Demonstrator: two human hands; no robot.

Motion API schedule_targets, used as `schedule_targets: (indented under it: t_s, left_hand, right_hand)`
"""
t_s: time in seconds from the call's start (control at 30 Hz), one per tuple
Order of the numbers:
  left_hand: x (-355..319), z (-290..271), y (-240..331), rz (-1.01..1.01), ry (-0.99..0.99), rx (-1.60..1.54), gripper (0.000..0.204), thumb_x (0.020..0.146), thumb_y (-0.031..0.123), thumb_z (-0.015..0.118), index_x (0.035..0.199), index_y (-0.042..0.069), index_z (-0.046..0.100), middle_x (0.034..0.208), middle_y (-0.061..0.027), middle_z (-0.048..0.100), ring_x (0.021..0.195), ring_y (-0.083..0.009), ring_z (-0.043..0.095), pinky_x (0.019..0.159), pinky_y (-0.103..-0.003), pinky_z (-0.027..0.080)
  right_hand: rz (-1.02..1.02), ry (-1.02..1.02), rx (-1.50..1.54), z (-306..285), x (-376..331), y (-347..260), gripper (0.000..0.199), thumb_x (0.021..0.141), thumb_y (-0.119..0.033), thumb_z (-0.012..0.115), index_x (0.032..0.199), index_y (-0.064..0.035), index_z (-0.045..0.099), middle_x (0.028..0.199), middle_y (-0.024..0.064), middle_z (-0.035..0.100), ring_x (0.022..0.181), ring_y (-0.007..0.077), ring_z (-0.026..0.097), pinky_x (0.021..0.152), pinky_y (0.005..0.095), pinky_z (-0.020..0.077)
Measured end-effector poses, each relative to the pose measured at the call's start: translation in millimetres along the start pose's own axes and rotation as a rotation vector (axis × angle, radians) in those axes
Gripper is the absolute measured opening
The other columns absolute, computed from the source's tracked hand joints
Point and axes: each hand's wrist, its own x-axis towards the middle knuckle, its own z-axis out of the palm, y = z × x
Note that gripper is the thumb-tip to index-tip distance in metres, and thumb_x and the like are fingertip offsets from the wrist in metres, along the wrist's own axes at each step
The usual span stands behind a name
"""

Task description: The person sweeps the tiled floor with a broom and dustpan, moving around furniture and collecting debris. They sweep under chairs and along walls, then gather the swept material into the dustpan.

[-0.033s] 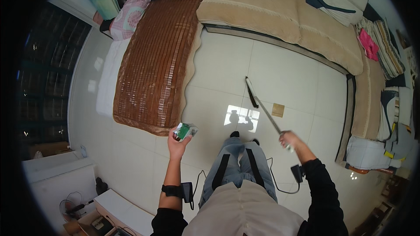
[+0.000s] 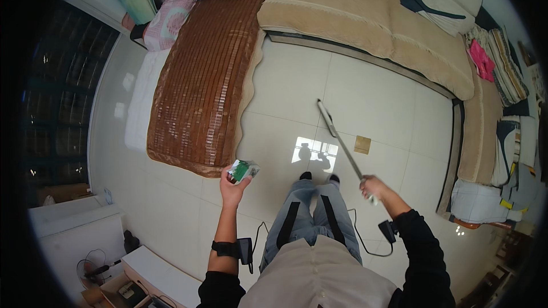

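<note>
One green and white packet (image 2: 242, 170), one long thin mop handle (image 2: 341, 142), two hands. Left hand (image 2: 234, 188) raised at the end of an upright forearm, palm up, fingers (image 2: 226, 175) curled closed around the packet's lower edge; packet sticking out above the fingertips, over the pale tiled floor (image 2: 285, 97), just beside the corner of the brown bamboo mat (image 2: 200, 91). Black wrist strap (image 2: 224, 248) on that forearm. Right hand (image 2: 374, 187) stretched forward and slightly outward, fingers wrapped shut around the near end of the handle; shaft running up and left from the fist, its far end resting on the floor near the beige sofa (image 2: 365, 23).
</note>
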Motion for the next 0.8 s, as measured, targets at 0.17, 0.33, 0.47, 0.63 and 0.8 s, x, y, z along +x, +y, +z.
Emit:
schedule_targets:
  t_s: [0.17,0.33,0.47,0.63,0.8]
  left_hand:
    - [9,23,-1,-0.042,0.047,-0.002,0.049,0.056,0.0,0.067,0.099,0.002,0.043,0.09,-0.0066,0.051,0.081,-0.0128,0.051,0.071,-0.024,0.041]
    - [1,38,1,-0.087,0.144,-0.02,0.049,0.057,-0.001,0.067,0.1,0.001,0.043,0.09,-0.0072,0.051,0.082,-0.0135,0.051,0.073,-0.024,0.041]
    - [-4,51,4,-0.128,0.236,0.01,0.049,0.057,-0.001,0.066,0.099,0.001,0.043,0.09,-0.0073,0.051,0.081,-0.0133,0.051,0.073,-0.024,0.041]
    - [-9,68,6,-0.184,0.278,0.034,0.048,0.057,-0.001,0.066,0.099,0.001,0.043,0.089,-0.0071,0.051,0.08,-0.0129,0.051,0.072,-0.024,0.042]
    - [8,106,13,-0.147,0.22,0.035,0.047,0.057,0.0,0.066,0.098,0.001,0.043,0.088,-0.007,0.052,0.079,-0.0129,0.052,0.071,-0.024,0.042]
  right_hand:
    - [0.105,-0.258,-0.064,9,-14,-42,0.066,0.061,0.001,0.049,0.121,0.0042,0.022,0.064,0.0098,0.047,0.04,0.0141,0.041,0.035,0.0278,0.0363]
    - [0.098,-0.684,-0.294,75,84,-94,0.013,0.061,-0.004,0.054,0.073,0.0018,0.052,0.054,0.0076,0.05,0.039,0.0127,0.045,0.034,0.0252,0.0359]
    - [-0.261,-0.733,-0.187,115,158,-122,0.01,0.066,-0.009,0.054,0.067,0.0011,0.053,0.06,0.0107,0.054,0.043,0.0117,0.047,0.034,0.023,0.0373]
    - [0.241,-0.649,0.179,55,196,-178,0.011,0.069,-0.008,0.054,0.072,0.0027,0.051,0.069,0.0127,0.054,0.047,0.0103,0.048,0.035,0.0188,0.0393]
    - [0.375,-0.582,0.758,-75,194,-181,0.019,0.076,-0.012,0.048,0.08,0.0066,0.045,0.064,0.0086,0.05,0.045,0.0084,0.047,0.034,0.0183,0.0409]
